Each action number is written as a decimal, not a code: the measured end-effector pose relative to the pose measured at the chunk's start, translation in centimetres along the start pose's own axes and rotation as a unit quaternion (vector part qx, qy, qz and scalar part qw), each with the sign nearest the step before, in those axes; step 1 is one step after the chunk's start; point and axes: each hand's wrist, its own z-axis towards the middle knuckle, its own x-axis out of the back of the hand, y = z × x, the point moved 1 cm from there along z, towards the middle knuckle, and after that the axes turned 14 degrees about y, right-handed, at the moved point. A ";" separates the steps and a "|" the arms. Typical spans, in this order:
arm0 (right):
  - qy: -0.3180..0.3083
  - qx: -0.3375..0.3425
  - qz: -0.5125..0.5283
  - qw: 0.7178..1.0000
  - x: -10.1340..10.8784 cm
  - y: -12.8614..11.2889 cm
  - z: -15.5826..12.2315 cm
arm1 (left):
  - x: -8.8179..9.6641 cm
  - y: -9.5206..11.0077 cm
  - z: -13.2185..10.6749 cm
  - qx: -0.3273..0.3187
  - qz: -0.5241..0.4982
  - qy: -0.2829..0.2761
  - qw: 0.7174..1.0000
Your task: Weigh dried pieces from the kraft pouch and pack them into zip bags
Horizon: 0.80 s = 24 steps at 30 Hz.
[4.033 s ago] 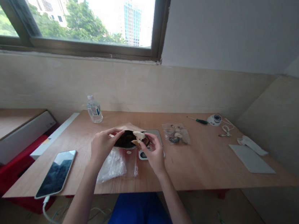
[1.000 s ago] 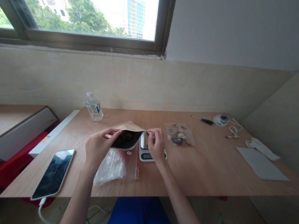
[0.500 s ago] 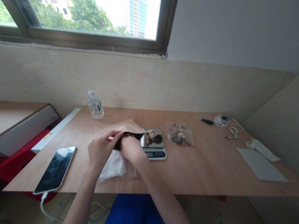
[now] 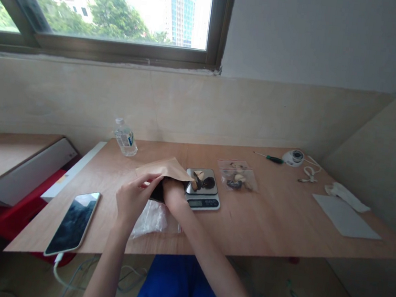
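Observation:
My left hand pinches the near edge of a brown paper pouch and holds its mouth open above the table. My right hand is pushed inside the pouch up to the wrist, so its fingers are hidden. Just right of the pouch stands a small digital scale with a few dark and pale pieces on its platform. A clear zip bag lies flat under my hands.
A phone on a cable lies at the table's left front. A water bottle stands at the back. A clear bag with pieces, a green screwdriver, a small white device and white sheets lie to the right.
A second ago my right hand was at the scale's side; it has since moved left and gone into the pouch. The scale's platform and the pieces on it now show. The left hand kept its hold.

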 end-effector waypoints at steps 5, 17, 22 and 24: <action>-0.045 -0.047 -0.053 0.996 3.4 -1.9 -1.4 | 0.3 0.1 0.3 0.001 0.007 -0.002 1.000; -0.035 -0.134 0.323 0.936 12.8 4.4 -8.0 | 0.6 -0.5 0.7 0.009 -0.013 0.008 1.000; 0.074 -0.143 0.168 0.973 9.8 10.0 -8.9 | 0.3 -0.6 0.7 0.014 -0.007 0.018 1.000; 0.089 -0.108 0.141 0.980 9.0 11.0 -9.0 | 0.3 -0.7 0.7 0.015 -0.016 0.017 1.000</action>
